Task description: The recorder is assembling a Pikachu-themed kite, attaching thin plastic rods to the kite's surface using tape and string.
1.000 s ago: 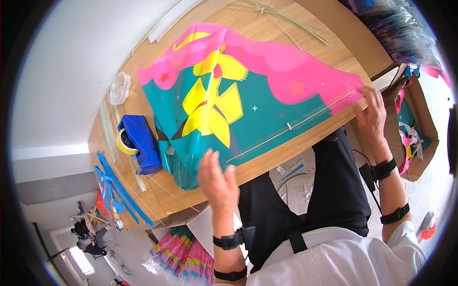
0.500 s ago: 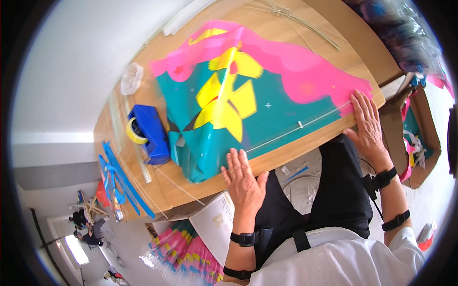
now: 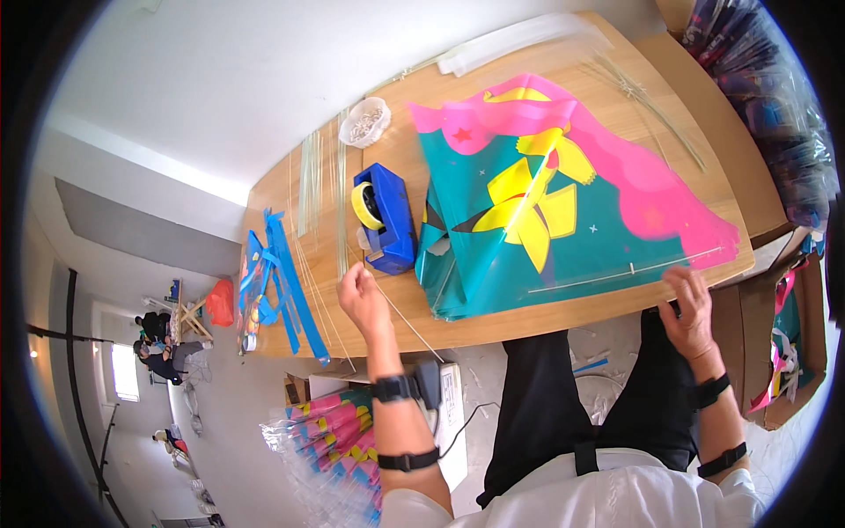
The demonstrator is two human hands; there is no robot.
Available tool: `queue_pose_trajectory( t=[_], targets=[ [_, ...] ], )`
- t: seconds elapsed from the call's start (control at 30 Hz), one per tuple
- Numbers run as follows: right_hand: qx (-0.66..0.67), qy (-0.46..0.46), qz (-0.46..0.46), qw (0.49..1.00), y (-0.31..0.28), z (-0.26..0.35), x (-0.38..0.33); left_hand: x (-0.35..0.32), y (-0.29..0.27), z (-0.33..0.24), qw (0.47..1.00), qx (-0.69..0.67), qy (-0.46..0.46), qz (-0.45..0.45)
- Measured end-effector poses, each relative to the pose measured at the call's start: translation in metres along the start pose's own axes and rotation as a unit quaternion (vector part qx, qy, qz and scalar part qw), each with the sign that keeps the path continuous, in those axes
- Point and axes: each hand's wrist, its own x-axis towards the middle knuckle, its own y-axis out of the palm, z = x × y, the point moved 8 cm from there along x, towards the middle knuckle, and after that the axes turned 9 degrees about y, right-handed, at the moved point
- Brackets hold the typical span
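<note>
**One thin stick in my left hand, the kite sheet under my right**

My left hand is closed in a pinch on a thin pale stick. The stick runs from my fingers toward 4 o'clock and ends just over the near edge of the long wooden table. My right hand lies flat with open fingers on the near right corner of the teal, pink and yellow plastic kite sheet; it presses the sheet and grips nothing.

I judge the work to be in an early part. The sheet is spread on top of a stack of similar sheets, and one thin rod already lies along its near edge. The stick in my pinch is not yet on the sheet.

At 12 o'clock from my left hand, very near, stands the blue tape dispenser with a yellow roll. At 9 o'clock lie blue tape strips, and more pale sticks lie at 11 o'clock. Open room is small here; between dispenser and sheet the gap is narrow. The sheet's pink corner reaches the table's right edge, above a cardboard box.
</note>
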Motion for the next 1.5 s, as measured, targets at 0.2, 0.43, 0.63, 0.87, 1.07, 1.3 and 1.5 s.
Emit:
queue_pose_trajectory(
  t=[0.2, 0.43, 0.63, 0.87, 1.07, 1.3, 1.5],
  targets=[
    [0.112, 0.052, -0.061, 0.991, 0.040, 0.011, 0.017, 0.028, 0.040, 0.032, 0.926, -0.164, -0.319, 0.114],
    [0.075, 0.043, -0.112, 0.990, 0.042, 0.013, 0.019, 0.032, 0.054, 0.044, 0.895, -0.226, -0.344, 0.171],
    [0.055, 0.044, -0.115, 0.991, 0.044, 0.013, 0.018, 0.023, 0.055, 0.030, 0.880, -0.319, -0.322, 0.142],
    [0.046, 0.041, -0.117, 0.991, 0.046, 0.015, 0.020, -0.006, 0.041, 0.043, 0.864, -0.412, -0.291, -0.003],
    [0.027, 0.040, -0.116, 0.992, 0.044, 0.012, 0.019, -0.028, 0.047, 0.037, 0.847, -0.328, -0.417, -0.022],
    [0.021, 0.033, -0.130, 0.991, 0.048, 0.018, 0.018, -0.057, 0.071, 0.064, 0.749, -0.373, -0.537, 0.107],
    [0.013, 0.035, -0.122, 0.992, 0.047, 0.012, 0.018, -0.034, 0.037, 0.032, 0.901, -0.232, -0.354, -0.092]
  ],
)
